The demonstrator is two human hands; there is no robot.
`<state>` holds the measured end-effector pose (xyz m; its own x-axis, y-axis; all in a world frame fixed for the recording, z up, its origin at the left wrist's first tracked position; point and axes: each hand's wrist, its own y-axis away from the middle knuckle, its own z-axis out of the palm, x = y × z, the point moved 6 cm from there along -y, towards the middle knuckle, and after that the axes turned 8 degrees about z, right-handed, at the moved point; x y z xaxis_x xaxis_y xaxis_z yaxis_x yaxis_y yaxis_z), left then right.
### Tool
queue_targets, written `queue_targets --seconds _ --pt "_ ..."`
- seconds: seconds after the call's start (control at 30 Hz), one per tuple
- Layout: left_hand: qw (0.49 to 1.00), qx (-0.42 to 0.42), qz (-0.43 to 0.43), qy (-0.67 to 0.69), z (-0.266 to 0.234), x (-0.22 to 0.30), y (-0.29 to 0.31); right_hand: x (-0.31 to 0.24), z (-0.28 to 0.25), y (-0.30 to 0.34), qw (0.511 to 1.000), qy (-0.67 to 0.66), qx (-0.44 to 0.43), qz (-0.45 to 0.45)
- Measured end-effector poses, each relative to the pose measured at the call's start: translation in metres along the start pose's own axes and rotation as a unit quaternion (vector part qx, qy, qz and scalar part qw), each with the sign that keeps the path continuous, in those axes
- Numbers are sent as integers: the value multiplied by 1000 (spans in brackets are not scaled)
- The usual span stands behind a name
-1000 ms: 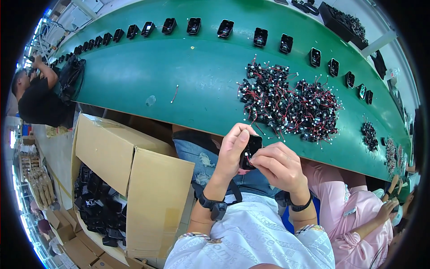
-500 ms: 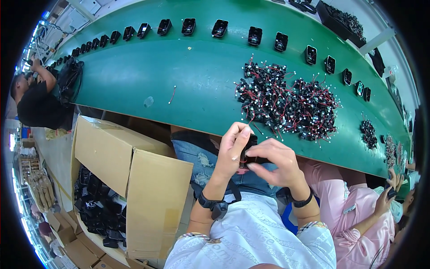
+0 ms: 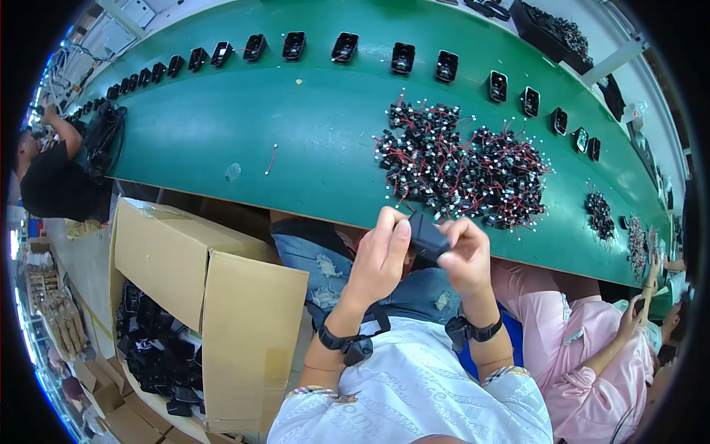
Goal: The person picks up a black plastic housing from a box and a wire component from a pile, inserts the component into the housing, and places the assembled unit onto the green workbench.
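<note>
A black plastic housing (image 3: 427, 235) is held between my two hands, over my lap at the near edge of the green table. My left hand (image 3: 382, 255) pinches its left side with thumb and fingers. At its right end, the fingers and thumb of my right hand (image 3: 467, 254) close on it. The housing's dark outer side faces up, so its inside is hidden. Just beyond my hands lies a large heap of small black parts with red wires and white connectors (image 3: 458, 166).
A row of open black housings (image 3: 345, 47) runs along the green table (image 3: 200, 126). A loose red wire (image 3: 271, 159) lies left of the heap. On my left stands a cardboard box (image 3: 251, 340) with black housings inside. A person in pink (image 3: 569, 348) sits at my right.
The housing has been turned over, from its wired inside showing to its dark outer side. My right hand has shifted to the housing's right end, and the whole view has moved slightly.
</note>
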<state>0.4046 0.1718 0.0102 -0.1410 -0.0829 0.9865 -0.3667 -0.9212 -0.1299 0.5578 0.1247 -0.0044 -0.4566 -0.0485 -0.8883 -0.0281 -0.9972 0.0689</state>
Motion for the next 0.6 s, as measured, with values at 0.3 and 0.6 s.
queue_targets --seconds 0.3,0.6 --pt "965 10 83 -249 -10 17 5 24 -3 0 956 -220 -18 195" --pt "996 66 21 -54 -15 0 5 9 -7 7 976 -178 2 128"
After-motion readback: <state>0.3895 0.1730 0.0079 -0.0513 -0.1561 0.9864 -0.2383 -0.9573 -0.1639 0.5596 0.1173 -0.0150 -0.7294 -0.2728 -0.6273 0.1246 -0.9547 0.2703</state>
